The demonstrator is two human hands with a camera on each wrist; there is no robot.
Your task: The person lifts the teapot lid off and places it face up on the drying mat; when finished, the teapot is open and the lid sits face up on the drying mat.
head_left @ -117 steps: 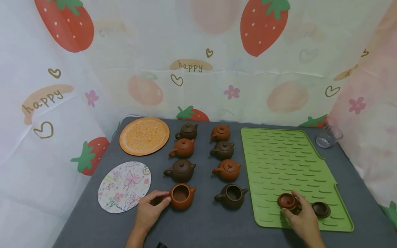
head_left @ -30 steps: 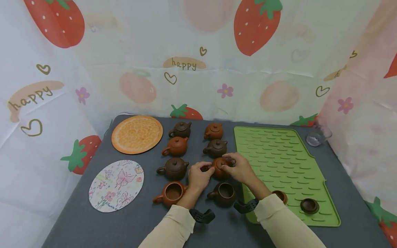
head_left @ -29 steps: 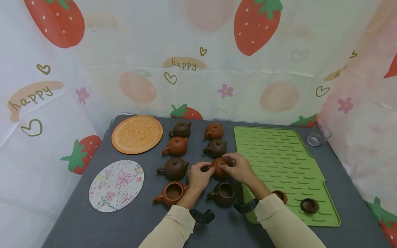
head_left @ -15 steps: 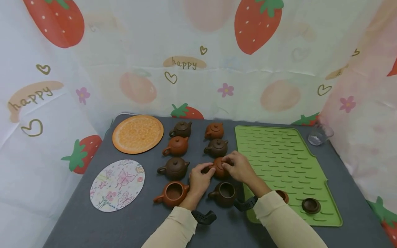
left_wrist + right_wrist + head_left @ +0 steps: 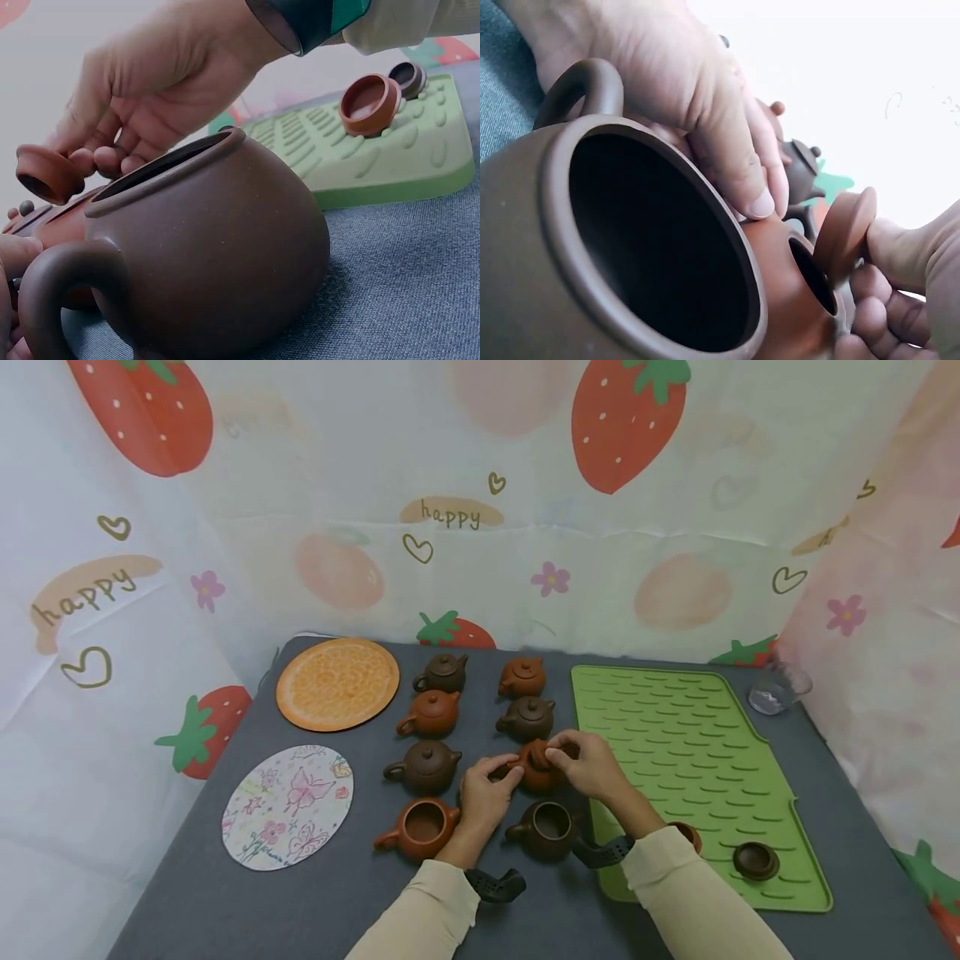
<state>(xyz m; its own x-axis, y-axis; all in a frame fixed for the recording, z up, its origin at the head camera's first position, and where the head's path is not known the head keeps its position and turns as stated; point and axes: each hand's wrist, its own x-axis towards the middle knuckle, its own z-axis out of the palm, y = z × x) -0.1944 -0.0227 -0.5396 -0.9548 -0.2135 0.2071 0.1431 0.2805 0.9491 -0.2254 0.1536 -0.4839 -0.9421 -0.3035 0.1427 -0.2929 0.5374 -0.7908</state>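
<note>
My left hand (image 5: 483, 802) holds a reddish-brown clay teapot (image 5: 537, 783) by its handle side, the thumb against the pot in the right wrist view. With thumb and fingers, my right hand (image 5: 596, 770) pinches this teapot's lid (image 5: 845, 231). The lid is tilted and raised off the dark opening. Just in front stands a dark brown teapot (image 5: 536, 845) without a lid, its mouth facing up. Another reddish teapot (image 5: 420, 850), also lidless, is left of my left wrist. A reddish lid (image 5: 369, 105) and a dark lid (image 5: 756, 861) lie upturned on the green mat (image 5: 697, 760).
Several lidded teapots stand in two columns behind, among them a dark one (image 5: 527, 720) and a reddish one (image 5: 429, 714). An orange round mat (image 5: 337, 683) and a floral round mat (image 5: 287, 807) lie left. A glass pitcher (image 5: 776, 691) stands far right.
Both hands have left the front reddish teapot and its lid, which now rests on the mat. At the third-row teapot, my right hand has just lifted the lid and tipped it.
</note>
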